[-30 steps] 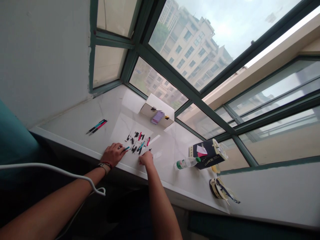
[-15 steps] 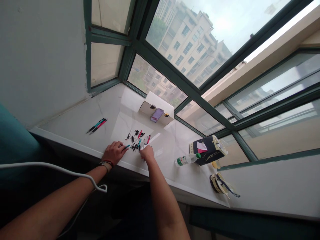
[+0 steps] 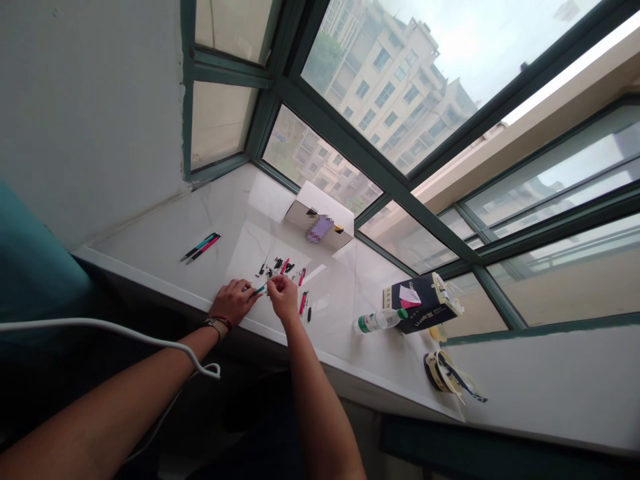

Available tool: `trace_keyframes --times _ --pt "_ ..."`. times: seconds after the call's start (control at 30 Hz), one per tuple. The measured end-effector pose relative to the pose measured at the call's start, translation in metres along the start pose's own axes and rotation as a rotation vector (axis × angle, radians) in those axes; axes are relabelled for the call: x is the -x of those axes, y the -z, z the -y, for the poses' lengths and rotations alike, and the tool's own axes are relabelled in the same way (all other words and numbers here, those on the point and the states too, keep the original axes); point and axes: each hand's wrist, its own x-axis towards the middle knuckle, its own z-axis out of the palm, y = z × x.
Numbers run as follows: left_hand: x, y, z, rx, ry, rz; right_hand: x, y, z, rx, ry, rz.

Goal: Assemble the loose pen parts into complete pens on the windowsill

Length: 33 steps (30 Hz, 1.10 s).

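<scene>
My left hand (image 3: 233,301) rests on the white windowsill (image 3: 160,247) and pinches a teal pen barrel (image 3: 259,290) between its fingertips. My right hand (image 3: 283,297) is curled right beside it, its fingers pinched at the tip of that barrel; what they hold is too small to name. Just beyond both hands lie several small black and red pen parts (image 3: 283,267). A red pen piece (image 3: 303,303) and a black one (image 3: 309,312) lie to the right of my right hand.
Two whole pens (image 3: 201,247), one teal and one red, lie at the left of the sill. A white open box (image 3: 320,217) stands by the window. To the right are a plastic bottle (image 3: 375,323), a dark box (image 3: 423,303) and tape rolls (image 3: 443,373). A white cable (image 3: 125,333) crosses my left arm.
My right hand moved left from the sill's front edge to meet my left hand at the teal barrel. A red and a black piece now lie where it was.
</scene>
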Motion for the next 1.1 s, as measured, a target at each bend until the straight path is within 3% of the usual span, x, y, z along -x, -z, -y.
trace_keyframes --times 0.2,0.37,0.5,0.63,0.8,0.97,1.1 --pt "0.0 0.001 0.0 0.069 0.016 0.002 0.007 -0.004 -0.005 0.239 -0.036 0.005" --pt "0.0 0.003 -0.001 0.085 0.022 0.005 0.012 -0.003 -0.009 0.271 -0.01 0.028" --pt "0.0 0.004 -0.002 0.02 0.015 0.018 0.004 0.021 -0.019 0.344 -0.015 -0.121" --pt "0.0 0.004 -0.002 0.012 0.005 0.016 -0.012 0.063 -0.032 0.509 -0.168 -0.296" --pt "0.0 0.002 -0.001 0.011 0.008 0.007 -0.024 0.093 -0.04 0.806 -0.205 -0.068" --pt "-0.001 0.002 -0.002 0.019 0.01 0.007 -0.038 0.082 -0.044 0.959 -0.162 0.111" --pt "-0.001 0.003 -0.002 0.031 0.014 0.013 -0.053 0.07 -0.046 0.989 -0.196 0.159"
